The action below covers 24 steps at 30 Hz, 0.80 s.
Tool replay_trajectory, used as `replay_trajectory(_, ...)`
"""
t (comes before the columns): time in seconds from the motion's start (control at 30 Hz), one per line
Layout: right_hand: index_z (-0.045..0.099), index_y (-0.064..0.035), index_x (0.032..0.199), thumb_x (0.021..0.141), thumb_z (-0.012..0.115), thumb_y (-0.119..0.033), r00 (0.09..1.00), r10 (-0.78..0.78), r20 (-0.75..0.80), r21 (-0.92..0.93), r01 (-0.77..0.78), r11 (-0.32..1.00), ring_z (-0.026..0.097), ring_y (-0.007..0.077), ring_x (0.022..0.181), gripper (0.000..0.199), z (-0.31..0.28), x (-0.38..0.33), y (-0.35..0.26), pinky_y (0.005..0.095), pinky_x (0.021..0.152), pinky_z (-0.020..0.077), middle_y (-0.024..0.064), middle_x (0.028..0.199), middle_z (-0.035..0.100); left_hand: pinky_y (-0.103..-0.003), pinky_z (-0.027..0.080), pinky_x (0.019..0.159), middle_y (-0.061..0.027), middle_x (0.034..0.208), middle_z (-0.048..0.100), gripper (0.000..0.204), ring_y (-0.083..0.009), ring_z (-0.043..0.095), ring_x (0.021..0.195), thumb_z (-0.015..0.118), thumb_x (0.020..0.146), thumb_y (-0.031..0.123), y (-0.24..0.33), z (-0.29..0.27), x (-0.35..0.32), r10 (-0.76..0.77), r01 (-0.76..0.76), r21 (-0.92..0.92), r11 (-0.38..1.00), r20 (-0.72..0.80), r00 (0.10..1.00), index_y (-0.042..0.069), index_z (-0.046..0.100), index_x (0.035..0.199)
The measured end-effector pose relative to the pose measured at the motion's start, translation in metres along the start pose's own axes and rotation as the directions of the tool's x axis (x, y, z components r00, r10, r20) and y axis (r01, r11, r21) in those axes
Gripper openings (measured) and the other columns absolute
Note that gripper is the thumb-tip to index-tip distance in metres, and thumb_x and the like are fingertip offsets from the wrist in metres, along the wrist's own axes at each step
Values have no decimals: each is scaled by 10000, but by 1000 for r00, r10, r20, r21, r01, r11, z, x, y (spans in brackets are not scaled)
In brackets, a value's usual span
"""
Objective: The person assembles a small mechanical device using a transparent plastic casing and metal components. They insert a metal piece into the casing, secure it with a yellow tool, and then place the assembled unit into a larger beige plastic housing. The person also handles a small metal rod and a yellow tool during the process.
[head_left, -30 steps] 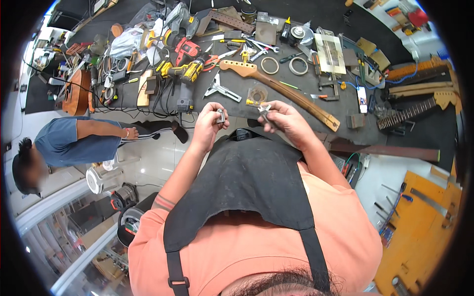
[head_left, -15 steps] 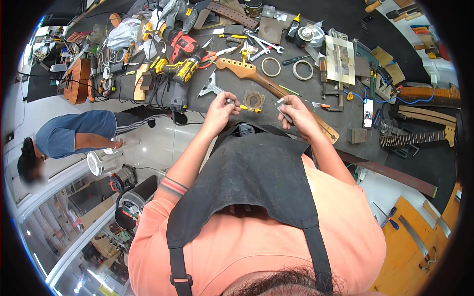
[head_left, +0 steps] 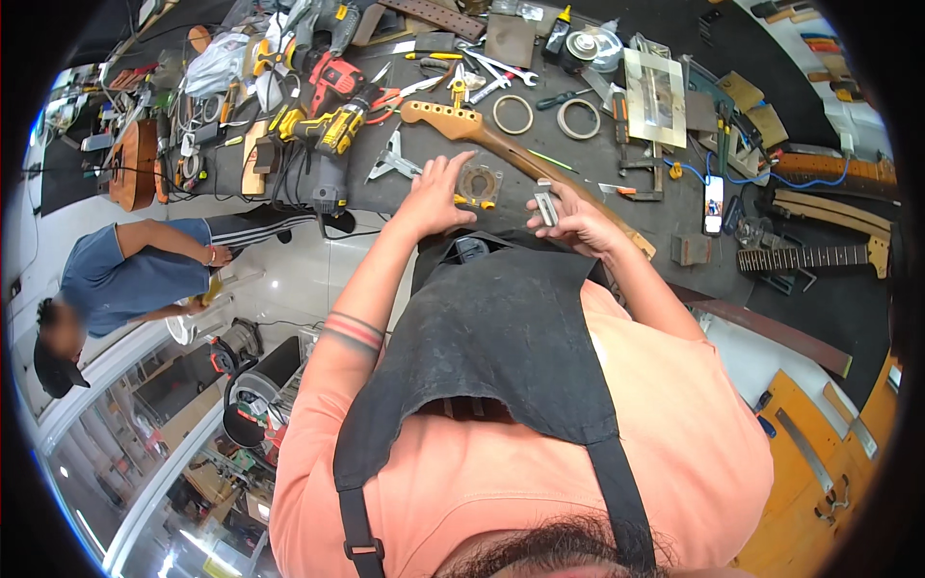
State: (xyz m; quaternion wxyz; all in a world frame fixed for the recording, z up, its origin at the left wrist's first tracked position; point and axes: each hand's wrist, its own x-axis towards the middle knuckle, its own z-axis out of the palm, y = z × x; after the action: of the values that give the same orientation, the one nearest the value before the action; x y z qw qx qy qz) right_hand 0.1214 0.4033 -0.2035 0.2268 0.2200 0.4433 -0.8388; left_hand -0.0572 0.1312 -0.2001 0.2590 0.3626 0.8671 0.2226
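The fingers of the left hand (head_left: pixel 436 196) are spread wide and laid flat on the table (head_left: pixel 385 197), holding nothing; their tips lie just beside a round brown plate (head_left: pixel 479 183), which sits at three o'clock of that hand. A small yellow piece (head_left: pixel 469 201) is seen at the plate's lower edge, touching or nearly so.

The fingers of the right hand (head_left: pixel 575 218) are curled narrowly around a small metal part (head_left: pixel 545 202), which is held upright at the hand's ten o'clock side. Between the two hands the plate is found, with the right hand at its four o'clock.

A guitar neck (head_left: pixel 501 144) is laid on the table from eleven o'clock of the plate, running diagonally behind the right hand toward four o'clock. Two rings (head_left: pixel 513 114) are seen at twelve o'clock of the neck. Cordless drills (head_left: pixel 332 125) are set at ten o'clock of the left hand. At nine o'clock, well apart, another person (head_left: pixel 125 270) in a blue shirt is seen low by the floor.
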Motion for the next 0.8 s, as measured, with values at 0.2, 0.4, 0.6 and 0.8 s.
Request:
replay_trajectory(0.2, 401, -68, 1579, 1034, 617, -115, 983, 34, -182, 26, -29, 999, 707, 245, 1070, 589, -20, -13, 30, 336, 884, 596, 156, 1290, 627, -514, 512, 980, -91, 1169, 633, 813, -346, 583, 1178, 916, 678, 272, -5, 13, 12, 152, -144, 134, 980, -56, 987, 153, 581, 1409)
replay_trajectory(0.4, 517, -60, 1476, 1164, 428, -265, 905, 132, -405, 279, -16, 960, 717, 251, 1012, 384, -32, -54, 81, 356, 862, 600, 177, 1261, 676, -475, 495, 916, -109, 1086, 628, 742, -357, 585, 1051, 920, 676, 303, 45, -7, 2, 290, -286, 80, 955, -53, 955, 98, 619, 1322)
replay_trajectory(0.6, 529, -49, 1443, 1172, 437, -252, 819, 144, -555, 602, 276, 749, 718, 302, 1158, 350, -38, -100, 147, 402, 971, 608, 186, 1315, 689, -474, 482, 957, -144, 1107, 616, 754, -382, 572, 1078, 940, 699, 389, 120, 37, 47, 555, -556, 17, 831, 24, 831, 45, 609, 1283)
replay_trajectory(0.8, 536, -15, 1407, 1169, 453, -216, 744, -34, -668, 608, 571, 552, 701, 284, 1210, 323, -72, -137, 196, 434, 1008, 599, 164, 1300, 688, -483, 497, 995, -162, 1166, 640, 775, -385, 580, 1136, 965, 701, 392, 217, 119, 90, 573, -518, -301, 801, 132, 809, 14, 616, 1280)
